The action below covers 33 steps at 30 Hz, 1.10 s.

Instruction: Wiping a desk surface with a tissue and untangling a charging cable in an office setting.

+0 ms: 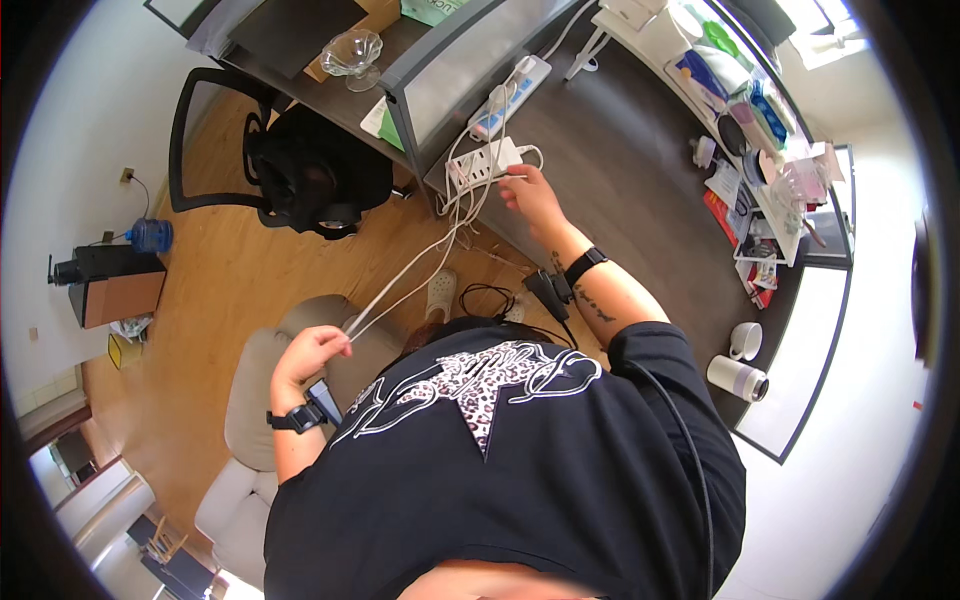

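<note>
My left hand [311, 354] pinches a white cable [401, 276] between thumb and fingers, at the left of my body. The cable is doubled and runs taut up to a tangle of white cables [469, 206] at the desk edge. My right hand [531, 196] is beside that tangle with curled fingers, and a thin white cable lies at its fingertips; whether it grips it is unclear. Just above that hand a white power strip [478, 165] lies on the dark desk [600, 157]. Behind it, a white and blue power strip [510, 97] has plugs in it.
A grey-framed divider [465, 75] stands left of the strips. Past it are a glass dessert cup [352, 56] and a black mesh chair [322, 165]. A beige armchair [255, 405] is at the left. A white mug [745, 341] and a bottle [736, 378] stand at the right.
</note>
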Each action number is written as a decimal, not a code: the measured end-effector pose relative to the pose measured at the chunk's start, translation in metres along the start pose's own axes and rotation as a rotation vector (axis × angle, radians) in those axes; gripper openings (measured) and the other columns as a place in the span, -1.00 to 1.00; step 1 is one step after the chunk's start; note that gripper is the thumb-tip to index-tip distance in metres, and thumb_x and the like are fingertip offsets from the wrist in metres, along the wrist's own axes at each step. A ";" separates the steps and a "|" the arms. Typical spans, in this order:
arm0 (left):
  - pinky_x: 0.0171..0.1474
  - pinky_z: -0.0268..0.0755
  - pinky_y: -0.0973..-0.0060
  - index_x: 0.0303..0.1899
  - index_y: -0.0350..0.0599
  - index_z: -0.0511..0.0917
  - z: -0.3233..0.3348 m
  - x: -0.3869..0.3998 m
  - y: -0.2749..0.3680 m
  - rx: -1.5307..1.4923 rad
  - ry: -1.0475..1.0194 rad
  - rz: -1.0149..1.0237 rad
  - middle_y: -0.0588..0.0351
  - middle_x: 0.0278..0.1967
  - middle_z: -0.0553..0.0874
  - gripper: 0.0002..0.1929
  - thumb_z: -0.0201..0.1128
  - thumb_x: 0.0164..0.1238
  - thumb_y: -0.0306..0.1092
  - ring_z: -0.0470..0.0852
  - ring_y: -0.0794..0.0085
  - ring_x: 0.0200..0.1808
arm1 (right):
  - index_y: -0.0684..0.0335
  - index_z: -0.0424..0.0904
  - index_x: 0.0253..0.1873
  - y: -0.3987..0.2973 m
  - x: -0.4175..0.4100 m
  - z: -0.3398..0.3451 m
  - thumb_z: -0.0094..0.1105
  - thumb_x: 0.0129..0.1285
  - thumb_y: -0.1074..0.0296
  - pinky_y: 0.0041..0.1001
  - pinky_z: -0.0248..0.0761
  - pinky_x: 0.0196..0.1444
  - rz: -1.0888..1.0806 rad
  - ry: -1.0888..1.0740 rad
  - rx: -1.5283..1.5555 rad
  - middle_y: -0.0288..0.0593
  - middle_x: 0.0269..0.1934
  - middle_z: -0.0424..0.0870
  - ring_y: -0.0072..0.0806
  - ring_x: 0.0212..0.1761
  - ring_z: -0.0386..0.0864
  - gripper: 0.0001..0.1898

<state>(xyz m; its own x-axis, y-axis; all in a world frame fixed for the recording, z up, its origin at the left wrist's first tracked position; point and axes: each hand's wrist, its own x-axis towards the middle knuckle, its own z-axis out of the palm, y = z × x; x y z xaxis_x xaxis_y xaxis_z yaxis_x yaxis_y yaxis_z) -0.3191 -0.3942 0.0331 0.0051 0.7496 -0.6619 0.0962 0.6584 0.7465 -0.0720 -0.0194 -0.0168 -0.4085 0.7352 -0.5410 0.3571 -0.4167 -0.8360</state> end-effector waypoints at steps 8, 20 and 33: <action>-0.17 0.52 0.48 -0.06 -0.14 0.52 0.015 -0.034 -0.069 -0.532 0.643 -0.129 0.14 -0.42 0.65 -0.78 -0.04 0.56 -0.26 0.68 0.45 -0.30 | 0.18 0.53 0.01 0.053 0.029 0.026 0.15 0.37 0.21 -0.52 0.44 -0.14 0.066 -0.112 0.092 -0.34 -0.18 0.59 -0.58 -0.20 0.52 -0.77; -0.36 0.51 0.56 0.39 -0.19 0.21 -0.008 0.014 -0.095 -0.455 0.597 -0.224 0.06 -0.28 0.71 -0.47 0.03 0.41 -0.46 0.66 0.50 -0.41 | 0.28 0.41 0.14 0.007 0.023 0.037 0.24 0.17 0.37 -0.34 0.45 -0.03 -0.614 0.359 -0.100 -0.03 -0.10 0.61 -0.30 -0.10 0.59 -0.57; 0.17 0.45 0.41 0.30 -0.18 0.38 -0.028 0.103 -0.022 0.244 0.368 0.246 -0.03 0.05 0.65 -0.54 0.18 0.40 -0.39 0.63 0.29 0.07 | 0.23 0.53 0.04 -0.009 0.042 0.027 0.12 0.33 0.22 -0.47 0.45 -0.08 -0.082 -0.016 -0.174 -0.22 -0.11 0.62 -0.48 -0.04 0.56 -0.72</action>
<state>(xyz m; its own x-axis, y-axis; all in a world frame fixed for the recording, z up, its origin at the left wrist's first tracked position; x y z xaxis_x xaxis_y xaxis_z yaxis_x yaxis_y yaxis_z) -0.3481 -0.3296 -0.0499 -0.2900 0.8837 -0.3674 0.3666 0.4572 0.8103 -0.1155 0.0007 -0.0341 -0.4550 0.7539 -0.4739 0.4614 -0.2556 -0.8496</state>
